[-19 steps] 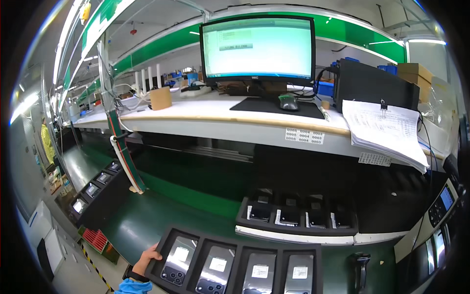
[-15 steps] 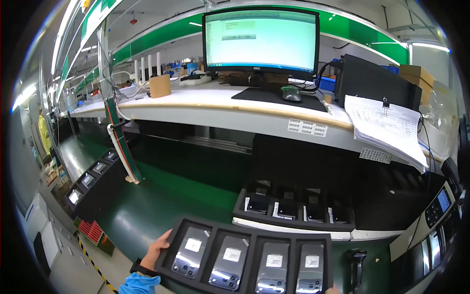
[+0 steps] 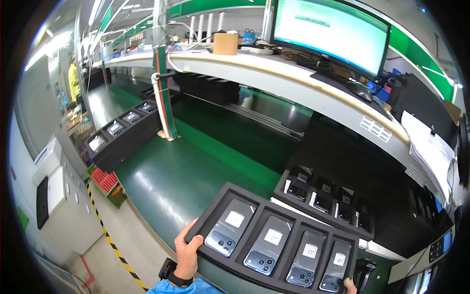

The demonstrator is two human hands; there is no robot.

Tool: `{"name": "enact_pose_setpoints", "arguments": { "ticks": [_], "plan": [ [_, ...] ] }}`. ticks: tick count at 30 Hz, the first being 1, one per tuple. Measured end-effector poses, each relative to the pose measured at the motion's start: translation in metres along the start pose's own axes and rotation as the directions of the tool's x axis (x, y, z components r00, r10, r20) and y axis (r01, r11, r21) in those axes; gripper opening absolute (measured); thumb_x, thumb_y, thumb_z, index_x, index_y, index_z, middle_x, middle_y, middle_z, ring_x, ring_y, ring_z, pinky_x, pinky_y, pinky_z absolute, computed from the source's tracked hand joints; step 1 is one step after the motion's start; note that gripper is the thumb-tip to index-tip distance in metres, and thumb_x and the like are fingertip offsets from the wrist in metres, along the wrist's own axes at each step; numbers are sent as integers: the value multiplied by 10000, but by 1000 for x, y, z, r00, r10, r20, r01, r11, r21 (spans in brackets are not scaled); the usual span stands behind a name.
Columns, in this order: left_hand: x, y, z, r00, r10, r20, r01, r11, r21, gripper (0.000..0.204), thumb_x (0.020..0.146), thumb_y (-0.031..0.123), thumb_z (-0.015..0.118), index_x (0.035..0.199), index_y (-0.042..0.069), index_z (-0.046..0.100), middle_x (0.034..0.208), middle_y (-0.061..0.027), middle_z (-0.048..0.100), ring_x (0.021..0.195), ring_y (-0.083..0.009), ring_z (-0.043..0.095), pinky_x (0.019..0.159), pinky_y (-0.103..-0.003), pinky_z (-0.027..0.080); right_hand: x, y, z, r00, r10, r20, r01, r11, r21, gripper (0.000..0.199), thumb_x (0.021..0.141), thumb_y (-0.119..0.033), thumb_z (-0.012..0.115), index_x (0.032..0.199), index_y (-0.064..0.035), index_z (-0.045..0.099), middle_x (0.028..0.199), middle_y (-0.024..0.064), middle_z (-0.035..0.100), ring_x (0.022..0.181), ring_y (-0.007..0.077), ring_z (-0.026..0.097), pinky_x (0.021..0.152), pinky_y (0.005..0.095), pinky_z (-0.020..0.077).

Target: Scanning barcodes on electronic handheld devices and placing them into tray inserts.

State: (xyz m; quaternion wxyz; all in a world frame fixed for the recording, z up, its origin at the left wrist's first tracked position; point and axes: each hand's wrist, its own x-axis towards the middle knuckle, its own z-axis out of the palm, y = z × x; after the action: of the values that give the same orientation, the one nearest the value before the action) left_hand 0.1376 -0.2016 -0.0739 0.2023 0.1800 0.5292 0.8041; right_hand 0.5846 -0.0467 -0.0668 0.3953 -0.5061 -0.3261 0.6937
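Note:
A black foam tray [image 3: 215, 256] is held up in front of me, tilted with its right end lower. In its compartments lie several smartphones [image 3: 230, 226], camera ends toward me, each with a white label. My left hand [image 3: 187, 252] grips the tray's left end, thumb at the rim and fingers partly hidden beneath. At the lower right corner my right hand [image 3: 349, 285] shows only a fingertip or thumb on the tray's edge; the rest is out of view or hidden.
Beyond the tray, another black tray [image 3: 317, 209] with phones sits on the green worktop [image 3: 161, 191]. A stack of black trays [image 3: 122, 149] stands far left. A handheld scanner [image 3: 364, 272] is at the right. Above are a shelf [image 3: 313, 81] and a monitor [image 3: 333, 29].
My view has swung left, so the bench and monitor sit farther right. The tray stays in both hands and now slopes down to the right.

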Motion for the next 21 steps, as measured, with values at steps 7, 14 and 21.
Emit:
{"name": "enact_pose_setpoints", "arguments": {
  "ticks": [7,14,21],
  "plan": [
    [17,14,1,991,-14,134,7,999,54,658,739,-3,500,1385,-97,578,1247,-158,666,1088,-185,642,986,-275,483,-21,-7,15,996,-74,55,77,996,-41,468,910,-231,623,1335,-43,566,866,60,683,542,172,630,407,272,470],
    [19,14,-1,987,-40,158,31,997,64,569,876,66,530,1416,-111,542,1323,-185,646,1174,-211,630,1052,-311,469,-27,-36,36,996,-50,-67,52,998,29,463,1093,-393,515,1389,-45,591,1296,56,676,1181,179,636,1026,326,498],
    [37,6,-15,987,40,153,-53,995,85,519,901,96,537,1373,-116,586,1258,-171,681,1101,-199,656,1005,-281,489,-36,-58,96,948,-194,-251,139,965,-221,580,1087,-506,460,1399,-29,572,1272,104,673,1149,221,636,979,350,514]
  ]
}}
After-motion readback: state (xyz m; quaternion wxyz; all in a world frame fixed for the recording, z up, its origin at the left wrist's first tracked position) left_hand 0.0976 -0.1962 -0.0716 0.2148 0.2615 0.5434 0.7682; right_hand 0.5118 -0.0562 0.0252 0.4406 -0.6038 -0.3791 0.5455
